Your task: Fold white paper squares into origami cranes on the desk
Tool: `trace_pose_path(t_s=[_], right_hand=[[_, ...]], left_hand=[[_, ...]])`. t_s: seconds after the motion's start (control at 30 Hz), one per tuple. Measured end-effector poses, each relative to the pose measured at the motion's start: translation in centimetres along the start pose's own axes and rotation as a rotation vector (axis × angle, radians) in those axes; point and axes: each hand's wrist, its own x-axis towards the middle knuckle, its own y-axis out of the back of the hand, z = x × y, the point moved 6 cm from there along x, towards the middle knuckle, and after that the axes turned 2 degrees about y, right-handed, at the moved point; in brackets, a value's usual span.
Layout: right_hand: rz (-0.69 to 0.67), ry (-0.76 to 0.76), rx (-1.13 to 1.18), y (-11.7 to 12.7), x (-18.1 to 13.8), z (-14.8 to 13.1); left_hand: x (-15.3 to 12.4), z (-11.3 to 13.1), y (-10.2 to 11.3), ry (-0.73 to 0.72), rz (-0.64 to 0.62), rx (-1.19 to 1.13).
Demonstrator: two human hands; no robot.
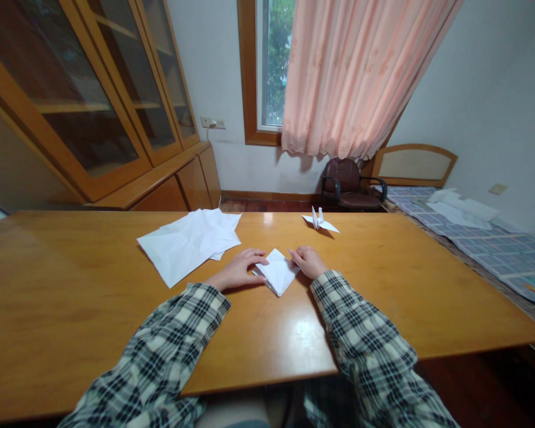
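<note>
Nearer the wearer than 1 finished paper crane (320, 223), the left hand (241, 270) holds a folded paper diamond (277, 272), seemingly with folds remaining, on the bench (258, 351), the curled right hand (310, 261) at its edge, grip unclear.

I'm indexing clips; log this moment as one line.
left hand: on folded paper, left side | right hand: at its right corner | paper crane: on wooden table | paper sheets: overlapping

My left sleeve (156, 348): long, loose, black-and-cream plaid, creased.
My right sleeve (370, 339): same plaid, bunched in folds.
My hands (238, 270): bare beyond the cuffs (327, 284).
</note>
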Motion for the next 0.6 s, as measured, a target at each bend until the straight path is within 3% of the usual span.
trace_pose_path(t_s=[0.6], right_hand=[[-0.008, 0.014, -0.041, 0.06, 0.02, -0.16]], left_hand=[[-0.02, 0.04, 0.07, -0.021, -0.011, 0.006]])
